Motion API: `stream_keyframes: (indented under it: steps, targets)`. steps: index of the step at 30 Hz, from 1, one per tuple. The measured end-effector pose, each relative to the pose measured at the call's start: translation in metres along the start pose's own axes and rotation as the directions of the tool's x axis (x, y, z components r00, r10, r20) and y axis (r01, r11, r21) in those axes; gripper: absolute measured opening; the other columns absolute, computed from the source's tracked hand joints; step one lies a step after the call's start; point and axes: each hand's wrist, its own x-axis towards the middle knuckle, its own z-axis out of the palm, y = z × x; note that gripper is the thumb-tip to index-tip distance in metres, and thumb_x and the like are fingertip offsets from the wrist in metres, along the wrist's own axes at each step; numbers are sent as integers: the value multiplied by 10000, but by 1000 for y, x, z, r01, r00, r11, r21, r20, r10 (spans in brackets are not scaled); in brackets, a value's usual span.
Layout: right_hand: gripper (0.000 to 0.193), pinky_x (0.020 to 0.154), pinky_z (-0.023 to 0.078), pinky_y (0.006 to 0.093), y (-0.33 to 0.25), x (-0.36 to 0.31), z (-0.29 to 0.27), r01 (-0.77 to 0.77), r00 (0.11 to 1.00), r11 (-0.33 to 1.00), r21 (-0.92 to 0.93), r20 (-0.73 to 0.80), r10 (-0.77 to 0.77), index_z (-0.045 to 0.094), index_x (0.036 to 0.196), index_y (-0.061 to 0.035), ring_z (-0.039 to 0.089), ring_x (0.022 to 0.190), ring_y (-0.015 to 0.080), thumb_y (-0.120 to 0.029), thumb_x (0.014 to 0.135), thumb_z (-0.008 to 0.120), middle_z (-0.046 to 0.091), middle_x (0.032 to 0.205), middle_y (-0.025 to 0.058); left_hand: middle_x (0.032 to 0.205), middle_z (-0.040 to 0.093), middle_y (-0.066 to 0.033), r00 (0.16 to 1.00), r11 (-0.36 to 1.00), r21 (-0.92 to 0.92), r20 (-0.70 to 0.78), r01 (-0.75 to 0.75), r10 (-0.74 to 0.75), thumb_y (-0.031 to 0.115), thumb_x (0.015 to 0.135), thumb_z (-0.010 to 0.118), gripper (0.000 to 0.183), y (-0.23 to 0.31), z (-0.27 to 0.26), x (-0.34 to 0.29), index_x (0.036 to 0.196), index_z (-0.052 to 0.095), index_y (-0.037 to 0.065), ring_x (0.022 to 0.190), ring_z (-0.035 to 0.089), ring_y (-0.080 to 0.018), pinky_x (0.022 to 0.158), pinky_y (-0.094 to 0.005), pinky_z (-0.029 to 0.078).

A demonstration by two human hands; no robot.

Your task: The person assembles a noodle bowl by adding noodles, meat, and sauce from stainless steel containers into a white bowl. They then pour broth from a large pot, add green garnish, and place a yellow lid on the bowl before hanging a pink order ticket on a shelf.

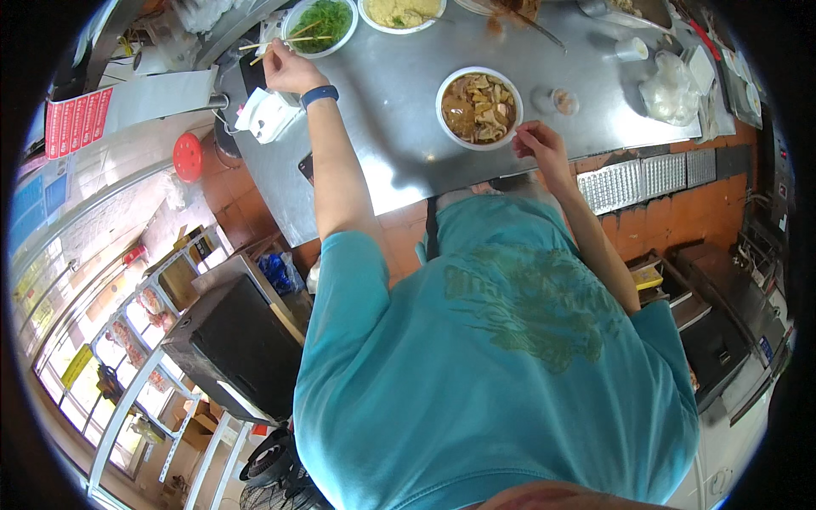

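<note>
My left hand [291, 70], with a dark band on its wrist, reaches to the far left and is closed on a pair of chopsticks [313, 38]. Their tips are over the chopped greens [330, 17] in a white bowl. In front of me is a white bowl of brown broth [460, 116] with pale sliced pieces in it. At this bowl's right rim is my right hand [544, 144], fingers loosely bent and apart, nothing seen in them. Whether it touches the rim, I cannot tell.
On the steel table [391, 110] a bowl of yellowish minced food [398, 10] stands beside the greens. A small clear cup [563, 102], a white cup [631, 49] and plastic bags [671, 89] lie to the right. White packaging [270, 115] sits under my left forearm.
</note>
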Motion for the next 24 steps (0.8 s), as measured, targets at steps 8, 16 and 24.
stream_keyframes:
  steps: [8, 16, 24]
  targets:
    - [308, 614, 492, 255, -73, -29, 50, 603, 731, 613, -510, 46, -681, 646, 1117, -33, 599, 706, 129, -136, 848, 755, 629, 922, 55, 867, 716, -60, 651, 821, 87, 658, -564, 378, 70, 825, 714, 26, 103, -9, -124, 809, 734, 63, 777, 659, -208, 724, -325, 512]
    - [269, 638, 512, 241, -90, -43, 28, 597, 723, 502, -626, 148, -675, 671, 1111, -18, 645, 783, 133, -11, 847, 717, 610, 996, 72, 904, 681, -79, 198, 851, -82, 957, -519, 213, 100, 754, 711, 105, 142, -9, -256, 846, 737, 57, 882, 624, -299, 808, -406, 507]
    - [111, 570, 535, 234, -64, -43, 9, 568, 726, 603, -560, -5, -687, 659, 1022, 30, 668, 663, 149, -6, 918, 642, 633, 969, 92, 922, 674, -106, 300, 892, 58, 950, -449, 89, 187, 820, 724, 174, 126, -17, -255, 940, 729, 61, 915, 619, -292, 852, -400, 495]
